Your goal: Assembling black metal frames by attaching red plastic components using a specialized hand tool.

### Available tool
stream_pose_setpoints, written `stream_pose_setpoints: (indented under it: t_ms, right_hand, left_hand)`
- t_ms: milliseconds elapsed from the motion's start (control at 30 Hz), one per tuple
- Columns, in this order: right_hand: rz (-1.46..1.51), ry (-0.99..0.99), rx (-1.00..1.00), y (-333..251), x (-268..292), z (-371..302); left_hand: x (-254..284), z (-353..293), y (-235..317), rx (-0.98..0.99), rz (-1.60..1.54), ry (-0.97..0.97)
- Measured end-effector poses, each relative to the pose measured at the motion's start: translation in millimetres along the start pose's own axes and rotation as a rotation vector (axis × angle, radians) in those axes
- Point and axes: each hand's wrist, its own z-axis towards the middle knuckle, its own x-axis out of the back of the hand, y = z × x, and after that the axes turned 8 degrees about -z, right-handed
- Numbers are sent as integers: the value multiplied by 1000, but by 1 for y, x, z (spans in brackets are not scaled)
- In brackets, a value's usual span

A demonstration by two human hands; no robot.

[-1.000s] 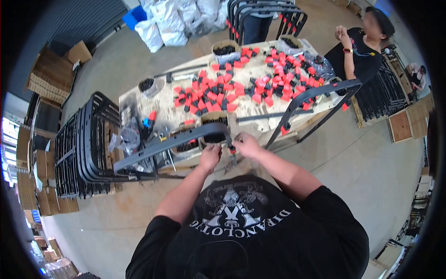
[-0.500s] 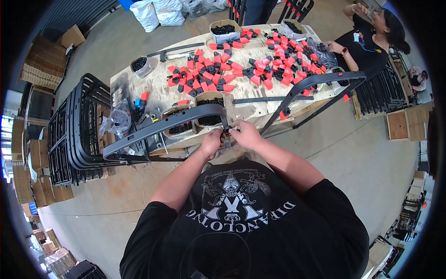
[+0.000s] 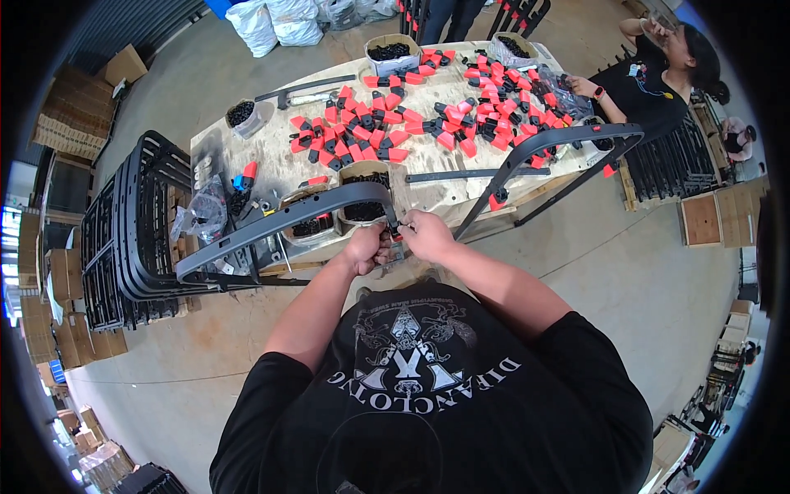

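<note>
At the table's near edge, the end of a black tubular frame [image 3: 288,218] bends down between my hands. My right hand [image 3: 425,236] is closed around that end, its thumb and fingers pinching it where a bit of red shows. Just left of it, my left hand [image 3: 366,249] is curled with its fingers bunched below the bend. Whatever lies inside those fingers is hidden. Right behind the bend stands an open container of small black parts [image 3: 364,212], with another container of dark parts [image 3: 311,227] beside it.
Many red-and-black plastic pieces [image 3: 362,132] cover the plywood table [image 3: 280,169]. A second black frame [image 3: 527,152] leans at the right edge. Stacked black frames [image 3: 136,222] stand left. Across the table's right end is a co-worker [image 3: 658,82]; another person's legs [image 3: 448,20] show behind.
My left hand has shifted slightly left, away from the frame's end, with its fingers curling in. My right hand stays at that end. The whole view has moved a little.
</note>
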Motion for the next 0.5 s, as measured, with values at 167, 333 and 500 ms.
stream_pose_setpoints:
  t_ms: [167, 333, 500]
  right_hand:
    - [-10, -5, 3, 1, -1, 1]
    - [7, -38, -28, -1, 2, 1]
    - [33, -45, -25, 4, -1, 1]
  left_hand:
    - [-2, -6, -4, -163, 68, 30]
    - [5, -3, -10, -386, 281, 58]
    - [-7, -14, -6, -260, 247, 87]
